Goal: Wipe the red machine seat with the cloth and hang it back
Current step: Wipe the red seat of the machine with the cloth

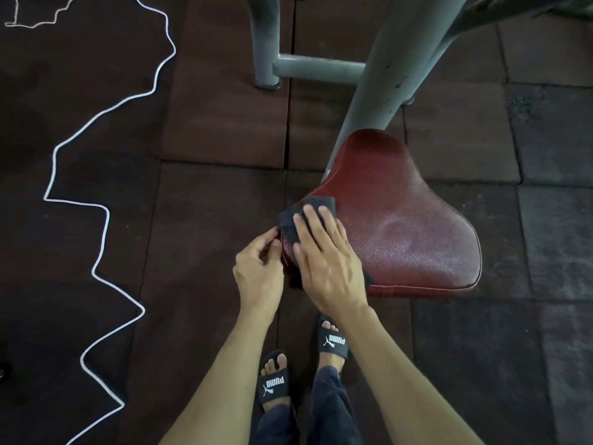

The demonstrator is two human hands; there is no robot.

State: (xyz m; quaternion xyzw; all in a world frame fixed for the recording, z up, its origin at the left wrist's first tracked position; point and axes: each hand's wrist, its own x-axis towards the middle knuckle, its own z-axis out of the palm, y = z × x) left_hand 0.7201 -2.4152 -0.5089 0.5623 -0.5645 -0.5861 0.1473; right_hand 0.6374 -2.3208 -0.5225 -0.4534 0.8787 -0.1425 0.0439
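Observation:
The red machine seat (401,220) is a padded, saddle-shaped cushion on a grey metal post, right of centre. A dark cloth (290,224) lies over its left corner. My right hand (327,261) lies flat on the cloth, fingers spread, and presses it onto the seat. A corner of the cloth pokes out under the right side of my palm. My left hand (258,268) is just left of the seat's edge, its fingers curled and pinching at the cloth's left edge.
The grey machine frame (317,67) rises behind the seat with a crossbar and two feet on the dark rubber floor tiles. A white cord (96,268) zigzags across the floor at the left. My feet in black slides (332,342) stand below the seat.

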